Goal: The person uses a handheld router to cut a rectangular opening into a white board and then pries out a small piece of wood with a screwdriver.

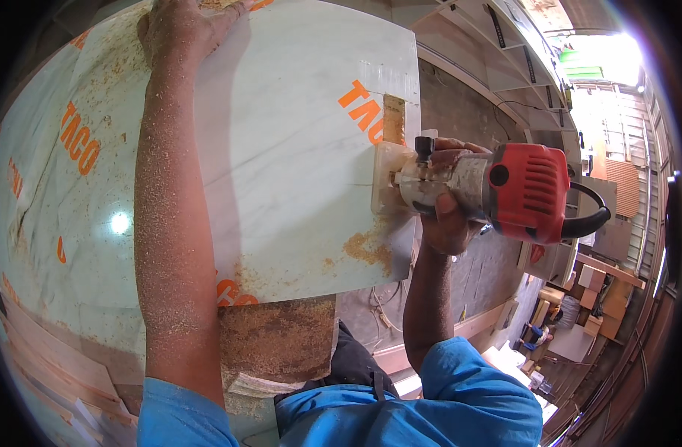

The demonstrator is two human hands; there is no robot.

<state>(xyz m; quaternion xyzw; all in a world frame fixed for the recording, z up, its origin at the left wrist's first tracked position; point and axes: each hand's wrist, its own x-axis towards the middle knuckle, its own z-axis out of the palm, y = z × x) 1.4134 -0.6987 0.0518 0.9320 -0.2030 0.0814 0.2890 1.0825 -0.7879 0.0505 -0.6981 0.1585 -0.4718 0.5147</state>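
In my right hand [449, 229] is a red and silver trim router [533, 192], my fingers wrapped round its metal body. Its pale base plate [384, 190] sits against the right edge of a white marble-patterned panel [281, 149] with orange lettering. Just beyond the base, a narrow brown recess [394, 119] is cut into the panel near that edge. My left hand [179, 36] lies on the panel's far left part, thumb stretched out; some fingertips run out of view. The router's bit is hidden. Sawdust coats my left forearm.
A black cord [588, 223] loops from the router's back end. Sawdust [367, 249] lies near the panel's right edge. Wood strips [65, 361] are at the lower left. Pale cabinet parts [505, 45] stand at the far right, and boards and boxes [601, 298] are stacked farther right.
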